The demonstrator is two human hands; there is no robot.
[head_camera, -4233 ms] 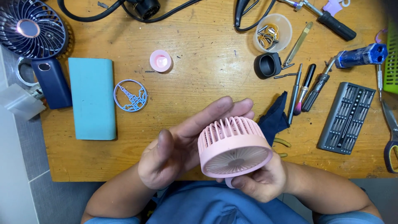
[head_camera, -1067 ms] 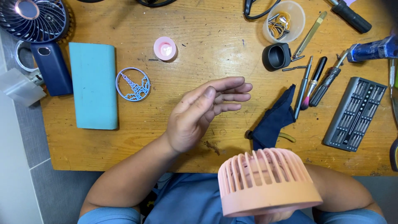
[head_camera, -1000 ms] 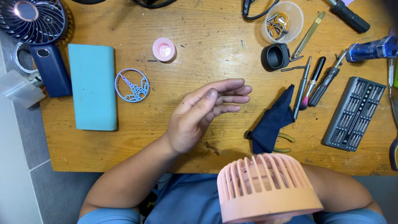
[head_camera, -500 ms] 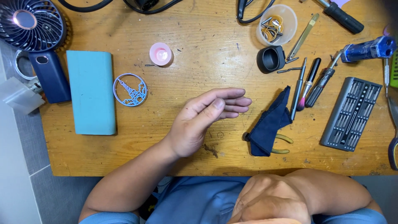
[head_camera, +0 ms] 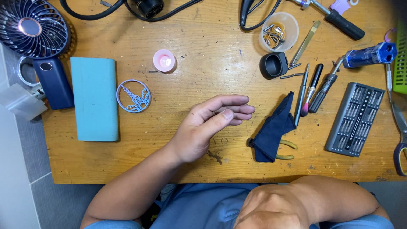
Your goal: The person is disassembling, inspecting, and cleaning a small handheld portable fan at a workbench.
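Head view: left hand point(head_camera: 203, 127) hovers empty over the wooden surface point(head_camera: 203, 59).

Its fingers are loosely stretched and lie close together, pointing right, gripping nothing. Nearest to the fingertips, just to their right, lies a dark blue cloth point(head_camera: 273, 129) over yellow-handled pliers point(head_camera: 286, 150). A round blue filigree ornament point(head_camera: 133, 96) and a teal block point(head_camera: 94, 98) lie to the hand's left. The right arm bends below the surface's edge; its hand is out of sight.

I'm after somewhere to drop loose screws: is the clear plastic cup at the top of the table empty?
Not empty. The clear cup stands upright with yellowish rings and small metal pieces lying in its bottom.
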